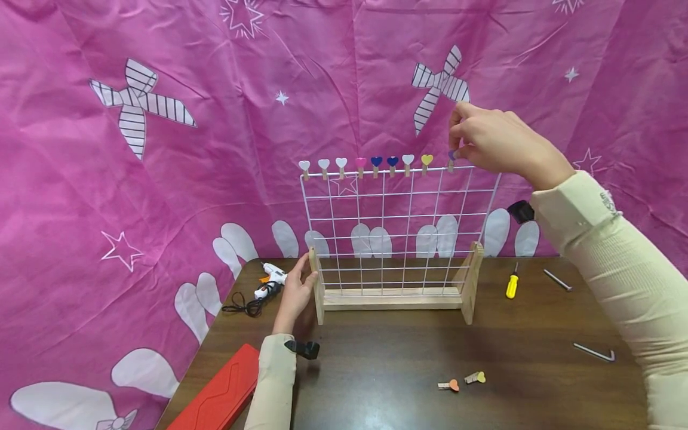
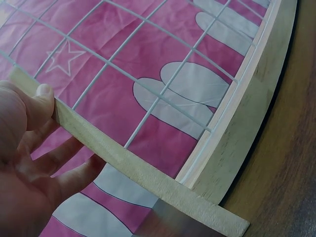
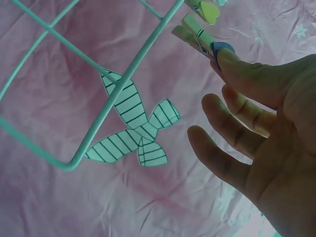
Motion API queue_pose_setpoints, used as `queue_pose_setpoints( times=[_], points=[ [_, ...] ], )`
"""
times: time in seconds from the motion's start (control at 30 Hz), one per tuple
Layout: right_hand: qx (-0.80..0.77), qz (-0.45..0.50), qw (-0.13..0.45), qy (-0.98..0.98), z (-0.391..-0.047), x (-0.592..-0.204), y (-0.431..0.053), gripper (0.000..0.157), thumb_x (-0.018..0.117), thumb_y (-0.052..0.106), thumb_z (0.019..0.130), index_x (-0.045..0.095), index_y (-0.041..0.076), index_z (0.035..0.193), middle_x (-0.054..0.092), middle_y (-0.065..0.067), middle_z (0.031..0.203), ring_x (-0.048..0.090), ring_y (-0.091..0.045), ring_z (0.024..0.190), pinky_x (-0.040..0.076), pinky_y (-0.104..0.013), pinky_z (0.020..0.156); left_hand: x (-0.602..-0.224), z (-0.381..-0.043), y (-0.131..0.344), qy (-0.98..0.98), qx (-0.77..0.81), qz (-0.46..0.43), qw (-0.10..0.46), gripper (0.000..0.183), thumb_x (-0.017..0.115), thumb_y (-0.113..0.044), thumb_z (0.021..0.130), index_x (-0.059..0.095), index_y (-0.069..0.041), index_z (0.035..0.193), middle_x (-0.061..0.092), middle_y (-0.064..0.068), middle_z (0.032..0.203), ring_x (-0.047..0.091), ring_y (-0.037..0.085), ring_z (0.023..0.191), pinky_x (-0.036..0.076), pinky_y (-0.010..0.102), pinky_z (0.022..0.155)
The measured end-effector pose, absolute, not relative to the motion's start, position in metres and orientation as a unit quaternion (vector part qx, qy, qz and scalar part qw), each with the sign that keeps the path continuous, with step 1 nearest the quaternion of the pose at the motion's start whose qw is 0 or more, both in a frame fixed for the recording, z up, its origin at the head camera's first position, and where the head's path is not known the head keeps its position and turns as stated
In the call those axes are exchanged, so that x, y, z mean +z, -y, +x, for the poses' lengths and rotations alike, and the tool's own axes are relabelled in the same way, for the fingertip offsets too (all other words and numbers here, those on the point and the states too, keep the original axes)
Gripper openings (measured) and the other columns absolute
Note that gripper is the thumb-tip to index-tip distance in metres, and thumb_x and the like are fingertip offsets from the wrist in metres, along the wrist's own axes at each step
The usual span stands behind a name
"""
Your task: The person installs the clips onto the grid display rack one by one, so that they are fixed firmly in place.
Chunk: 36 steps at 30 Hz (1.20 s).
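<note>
A white wire grid panel (image 1: 398, 215) stands upright in a wooden stand (image 1: 392, 301). My left hand (image 1: 297, 289) holds the stand's left upright (image 2: 123, 160), thumb on one side and fingers on the other. Beside the top wire, toward its right end, my right hand (image 1: 497, 140) pinches a small wooden clothespin (image 3: 195, 37) with a purple-blue heart. Its tips point toward the wire, apart from it in the right wrist view. Several heart clothespins sit in a row along the top wire, among them a pink one (image 1: 361, 162) and a yellow one (image 1: 427, 160).
An orange-heart clothespin (image 1: 448, 386) and a yellow-heart one (image 1: 475, 377) lie on the table (image 1: 376, 370). To the right are a yellow screwdriver (image 1: 512, 285) and two metal rods, one a bent hook (image 1: 593, 352). At left lie a glue gun (image 1: 273, 276) and a red case (image 1: 220, 391).
</note>
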State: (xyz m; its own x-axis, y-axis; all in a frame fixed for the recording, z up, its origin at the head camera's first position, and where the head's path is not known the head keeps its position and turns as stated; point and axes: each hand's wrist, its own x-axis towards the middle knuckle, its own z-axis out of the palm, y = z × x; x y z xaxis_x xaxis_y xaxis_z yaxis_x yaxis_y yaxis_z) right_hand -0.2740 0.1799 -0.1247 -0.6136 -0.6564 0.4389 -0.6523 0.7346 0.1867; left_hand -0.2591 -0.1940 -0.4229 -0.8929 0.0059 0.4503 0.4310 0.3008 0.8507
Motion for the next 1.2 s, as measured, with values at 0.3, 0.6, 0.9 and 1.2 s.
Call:
queue_pose_setpoints(
  times=[0.3,0.6,0.9,1.2],
  points=[
    [-0.013,0.348,0.215,0.912,-0.284,-0.131,-0.178,0.005,0.067,0.006,0.077,0.068,0.011,0.079,0.047,-0.004,0.095,0.055,-0.022,0.069,0.044,-0.041,0.051,-0.425,-0.254,0.188,0.788,-0.57,-0.141,0.184,0.05,0.052,0.009,0.088,0.034,0.012,0.135,0.049,0.032,0.126,0.047,0.04,0.117,0.041,0.047,0.097],
    [0.01,0.318,0.19,0.929,-0.283,-0.139,-0.178,0.01,0.065,0.012,0.082,0.068,0.01,0.091,0.048,-0.006,0.102,0.057,-0.026,0.079,0.044,-0.046,0.059,-0.437,-0.262,0.192,0.78,-0.582,-0.139,0.181,0.05,0.052,0.008,0.089,0.036,0.008,0.136,0.049,0.03,0.126,0.047,0.038,0.118,0.041,0.046,0.097],
    [0.078,0.29,0.229,0.926,-0.26,-0.164,-0.206,0.03,0.064,0.007,0.082,0.059,0.005,0.112,0.045,-0.016,0.112,0.053,-0.034,0.086,0.044,-0.054,0.069,-0.426,-0.263,0.192,0.783,-0.582,-0.138,0.17,0.05,0.051,0.007,0.089,0.037,0.005,0.137,0.049,0.028,0.128,0.046,0.036,0.119,0.041,0.045,0.097],
    [0.099,0.317,0.271,0.904,-0.229,-0.227,-0.237,0.027,0.071,0.004,0.075,0.063,0.008,0.101,0.052,-0.006,0.098,0.052,-0.018,0.068,0.046,-0.039,0.057,-0.423,-0.265,0.195,0.789,-0.577,-0.131,0.167,0.05,0.051,0.008,0.089,0.037,0.006,0.137,0.048,0.028,0.129,0.045,0.037,0.121,0.039,0.045,0.1]
  ],
)
